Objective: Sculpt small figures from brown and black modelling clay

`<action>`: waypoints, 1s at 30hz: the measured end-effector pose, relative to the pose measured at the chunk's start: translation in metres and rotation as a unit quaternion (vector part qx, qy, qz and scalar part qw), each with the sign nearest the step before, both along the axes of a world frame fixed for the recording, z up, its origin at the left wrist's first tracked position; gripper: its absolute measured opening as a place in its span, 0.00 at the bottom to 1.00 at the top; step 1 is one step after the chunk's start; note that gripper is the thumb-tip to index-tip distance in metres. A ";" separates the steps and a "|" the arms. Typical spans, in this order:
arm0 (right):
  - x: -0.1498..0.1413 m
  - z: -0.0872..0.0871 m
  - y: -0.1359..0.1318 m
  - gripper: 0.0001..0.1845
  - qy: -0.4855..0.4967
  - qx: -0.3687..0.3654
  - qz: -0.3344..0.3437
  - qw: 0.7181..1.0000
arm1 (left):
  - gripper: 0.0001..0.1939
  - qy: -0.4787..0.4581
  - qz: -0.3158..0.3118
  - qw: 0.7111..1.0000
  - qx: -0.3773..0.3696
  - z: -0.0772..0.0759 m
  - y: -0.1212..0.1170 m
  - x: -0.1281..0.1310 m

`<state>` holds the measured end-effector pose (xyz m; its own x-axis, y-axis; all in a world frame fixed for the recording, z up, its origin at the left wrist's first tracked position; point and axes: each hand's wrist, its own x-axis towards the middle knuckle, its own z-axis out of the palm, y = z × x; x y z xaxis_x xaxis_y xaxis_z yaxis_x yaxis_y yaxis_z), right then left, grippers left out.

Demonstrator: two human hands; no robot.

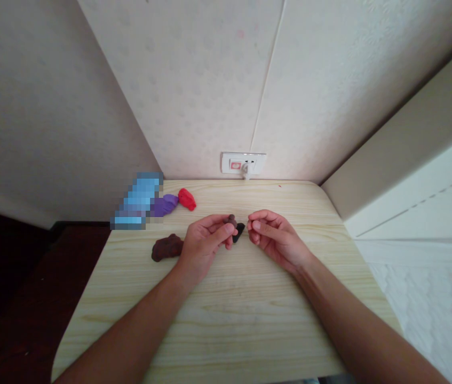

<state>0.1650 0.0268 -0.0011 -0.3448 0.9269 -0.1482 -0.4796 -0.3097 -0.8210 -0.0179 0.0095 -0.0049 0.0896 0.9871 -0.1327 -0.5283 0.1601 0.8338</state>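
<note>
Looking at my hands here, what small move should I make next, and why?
I'd probably bring your right hand in to meet the small brown piece in your left hand. That piece sits between the left thumb and fingers, and the right hand is close by with a gap between. Whether the right fingertips pinch anything is too small to tell.

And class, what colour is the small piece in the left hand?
Brown; the small piece shows in the head view.

Head-worn view, forward and down
</note>
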 end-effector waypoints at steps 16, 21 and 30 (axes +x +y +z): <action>-0.001 -0.005 0.004 0.15 0.000 -0.024 -0.020 0.999 | 0.10 0.005 -0.023 1.000 0.007 -0.003 0.000 -0.002; -0.001 -0.006 0.006 0.17 0.010 -0.033 -0.007 0.999 | 0.10 0.002 -0.018 1.000 0.011 -0.003 0.001 -0.002; 0.000 -0.003 0.003 0.13 0.014 -0.008 0.003 1.000 | 0.10 -0.006 -0.020 1.000 0.006 -0.002 0.002 -0.002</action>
<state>0.1652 0.0294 -0.0039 -0.3548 0.9222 -0.1540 -0.5001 -0.3264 -0.8021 -0.0200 0.0110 -0.0072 0.1306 0.9843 -0.1188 -0.5322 0.1707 0.8292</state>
